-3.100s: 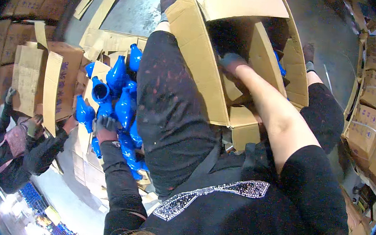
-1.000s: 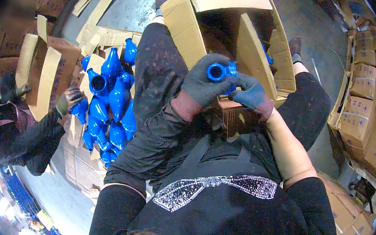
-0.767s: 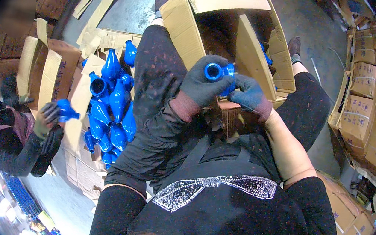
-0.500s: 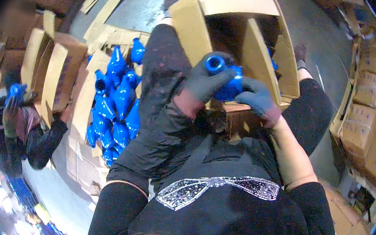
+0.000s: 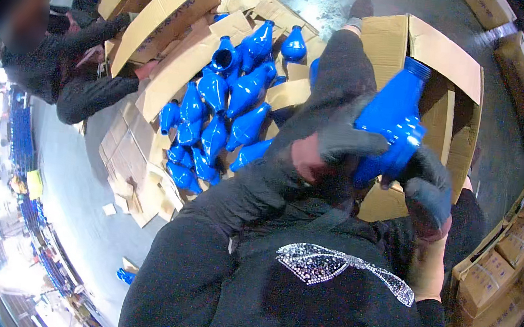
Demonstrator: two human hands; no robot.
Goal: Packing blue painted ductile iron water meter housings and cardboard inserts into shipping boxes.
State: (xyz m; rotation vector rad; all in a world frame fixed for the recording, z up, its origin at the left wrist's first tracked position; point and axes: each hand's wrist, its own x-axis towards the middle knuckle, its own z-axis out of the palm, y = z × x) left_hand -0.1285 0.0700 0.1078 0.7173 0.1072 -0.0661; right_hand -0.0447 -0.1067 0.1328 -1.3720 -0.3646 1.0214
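A glossy blue vase (image 5: pixel 392 107) with a ringed neck and a bulging ridged middle is held up over my lap. Its neck points away from me and slightly right. My gloved left hand (image 5: pixel 349 142) grips its left side, thumb across the body. My gloved right hand (image 5: pixel 428 187) has its fingers curled against the lower right side, near the ridge. Just beyond my hands stands an open cardboard box (image 5: pixel 381 51) with raised flaps and an upright divider. The vase hides part of the box, and its inside is dark.
Left of my leg, several blue vases (image 5: pixel 213 135) lie heaped on flattened cardboard (image 5: pixel 177 86). Farther left, another person (image 5: pixel 85 72) sits by an open carton (image 5: pixel 168 20). Cartons (image 5: pixel 494 280) are stacked along the right. A small blue thing (image 5: pixel 126 275) lies on the floor at lower left.
The vase has tipped from mouth toward me to side-on, neck pointing away. Both hands have shifted around it. My view has turned left, so heap and box appear farther right.
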